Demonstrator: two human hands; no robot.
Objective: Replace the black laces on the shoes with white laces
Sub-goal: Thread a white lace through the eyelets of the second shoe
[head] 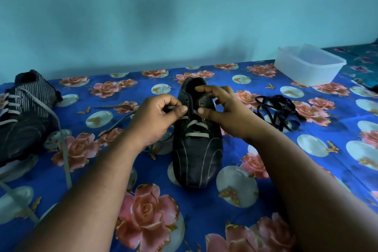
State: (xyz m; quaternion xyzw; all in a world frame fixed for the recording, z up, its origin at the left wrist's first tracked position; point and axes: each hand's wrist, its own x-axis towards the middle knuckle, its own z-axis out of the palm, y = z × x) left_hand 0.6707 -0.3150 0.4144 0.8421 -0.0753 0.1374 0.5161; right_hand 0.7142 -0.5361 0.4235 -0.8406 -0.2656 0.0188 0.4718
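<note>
A black shoe (pixel 197 155) stands in the middle of the bed, toe toward me, with a white lace (pixel 196 128) crossed through its lower eyelets. My left hand (pixel 157 116) pinches one end of that white lace at the shoe's left eyelet row. My right hand (pixel 223 108) holds the shoe's right eyelet flap, thumb pressing by the lace and fingers curled over the tongue. A second black shoe (pixel 26 116) with white laces lies at the far left. A heap of black laces (pixel 280 112) lies to the right of the middle shoe.
A floral blue sheet (pixel 204 210) covers the bed. A translucent plastic tub (pixel 309 65) sits at the back right by the teal wall. Loose white lace ends (pixel 66 161) trail from the left shoe across the sheet toward me.
</note>
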